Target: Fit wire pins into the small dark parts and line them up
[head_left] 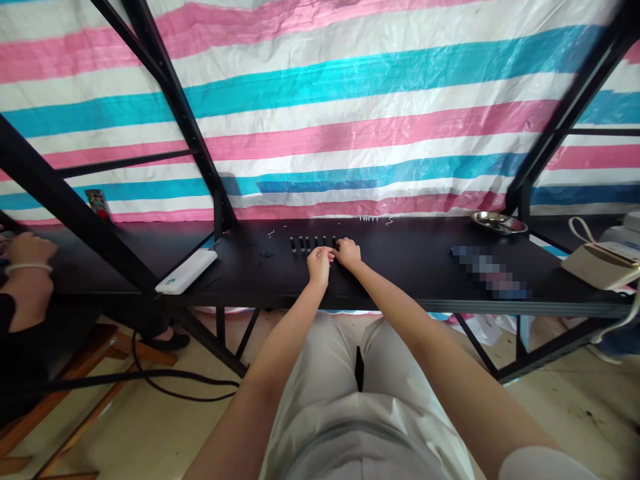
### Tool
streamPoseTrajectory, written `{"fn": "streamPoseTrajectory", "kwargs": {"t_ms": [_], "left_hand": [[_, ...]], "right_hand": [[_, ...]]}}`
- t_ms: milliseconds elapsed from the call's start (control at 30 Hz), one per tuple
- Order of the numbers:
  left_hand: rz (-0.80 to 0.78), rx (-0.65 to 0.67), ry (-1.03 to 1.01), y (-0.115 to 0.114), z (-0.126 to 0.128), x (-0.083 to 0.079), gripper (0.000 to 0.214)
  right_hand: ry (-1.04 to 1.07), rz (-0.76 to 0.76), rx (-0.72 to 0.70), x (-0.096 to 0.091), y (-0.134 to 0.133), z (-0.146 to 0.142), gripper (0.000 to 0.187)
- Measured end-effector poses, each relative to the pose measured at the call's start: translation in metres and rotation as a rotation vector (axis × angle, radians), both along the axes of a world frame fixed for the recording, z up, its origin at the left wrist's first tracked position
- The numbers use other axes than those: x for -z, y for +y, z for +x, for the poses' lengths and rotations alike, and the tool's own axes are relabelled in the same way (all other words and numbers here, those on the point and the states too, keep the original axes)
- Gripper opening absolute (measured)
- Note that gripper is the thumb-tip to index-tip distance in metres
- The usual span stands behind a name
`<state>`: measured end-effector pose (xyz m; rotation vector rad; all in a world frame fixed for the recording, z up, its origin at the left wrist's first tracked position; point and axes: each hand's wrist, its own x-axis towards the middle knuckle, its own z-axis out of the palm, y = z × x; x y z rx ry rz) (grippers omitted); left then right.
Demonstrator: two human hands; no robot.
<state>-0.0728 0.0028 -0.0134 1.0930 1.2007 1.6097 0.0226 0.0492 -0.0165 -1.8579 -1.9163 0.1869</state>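
Evidently the work is close and fine: the person's left hand (319, 265) and right hand (349, 253) meet over the black tabletop (400, 267), fingertips bunched and nearly touching, though whether they are clamped on a small piece cannot be told. The row of black pieces (301, 244) stretches leftward from just beyond the fingers, spaced apart, probably so each can be reached singly; the hands screen its right end. Farther beyond the fingers and to their right, the white pieces (369, 219) form another row, seemingly to keep them countable. Well right of the fingers sit a metal dish (500, 223), a pixelated item (490, 272) and a pale bag (600, 263); left of them, a white box (187, 272). A black post (180, 113) stands between the fingers and a co-worker's hand (31, 250).
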Motion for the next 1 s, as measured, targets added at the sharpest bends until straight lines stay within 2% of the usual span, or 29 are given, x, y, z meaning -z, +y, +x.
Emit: {"fn": "streamPoseTrajectory", "kwargs": {"t_ms": [267, 467, 633, 733, 833, 933, 1000], "left_hand": [[0.007, 0.023, 0.079, -0.002, -0.001, 0.001, 0.018], [0.032, 0.162, 0.276, 0.0, 0.002, 0.006, 0.018], [0.146, 0.224, 0.59, 0.006, 0.008, 0.007, 0.019], [0.299, 0.296, 0.861, 0.008, 0.012, 0.001, 0.019], [0.498, 0.369, 1.077, 0.009, 0.017, -0.004, 0.019], [0.591, 0.381, 1.157, 0.007, 0.023, -0.006, 0.021], [0.607, 0.344, 1.155, 0.005, 0.025, -0.004, 0.023]], "right_hand": [[-0.023, 0.019, -0.017, -0.001, -0.005, 0.004, 0.02], [-0.078, 0.092, -0.081, 0.001, -0.02, 0.042, 0.015], [-0.088, 0.131, 0.005, 0.006, -0.029, 0.077, 0.015], [-0.091, 0.149, 0.031, 0.007, -0.032, 0.081, 0.015], [-0.135, 0.179, 0.0, 0.005, -0.037, 0.077, 0.016], [-0.173, 0.202, -0.027, 0.002, -0.042, 0.075, 0.017], [-0.19, 0.217, -0.034, 0.001, -0.044, 0.075, 0.018]]}}
